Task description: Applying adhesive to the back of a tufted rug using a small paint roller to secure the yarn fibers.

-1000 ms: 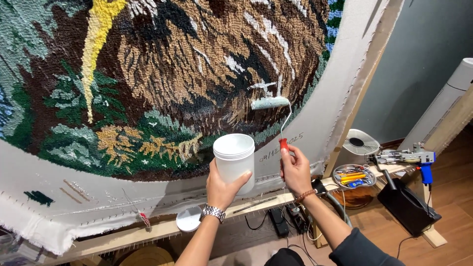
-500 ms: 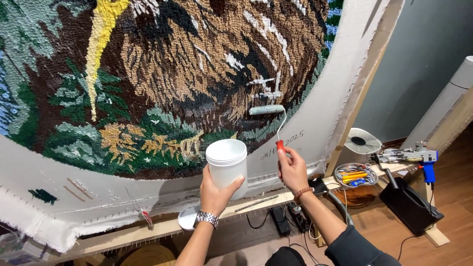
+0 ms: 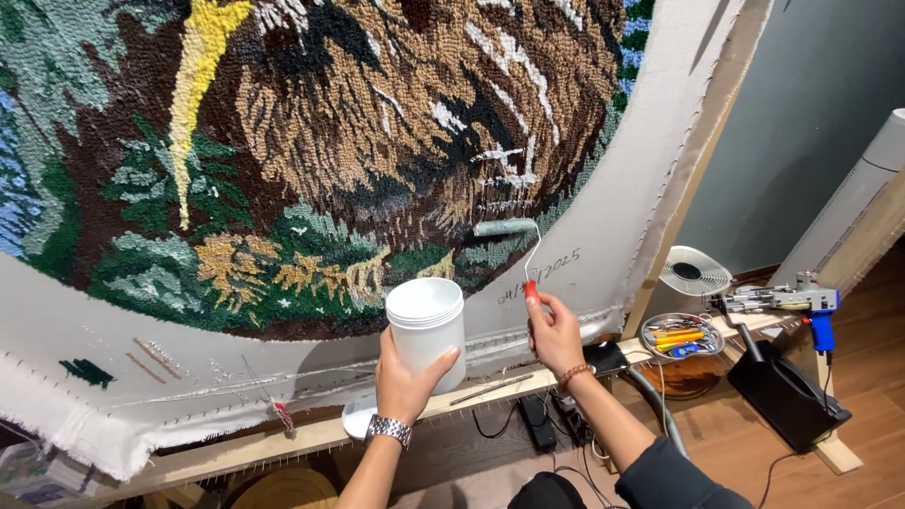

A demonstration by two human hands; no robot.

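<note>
Right grip (image 3: 551,330) presses roller (image 3: 504,227) on rug (image 3: 377,141); left (image 3: 405,377) holds jar (image 3: 426,325).

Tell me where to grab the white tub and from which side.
Grip the white tub round its smooth wall, below the lid, coming from underneath and behind, as the left hand does now. It stands upright, so a wrap round the straight wall should keep it level. The right hand holds the roller.

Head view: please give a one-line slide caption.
Right hand presses small red-handled roller on tufted rug; left hand holds white plastic jar.
</note>
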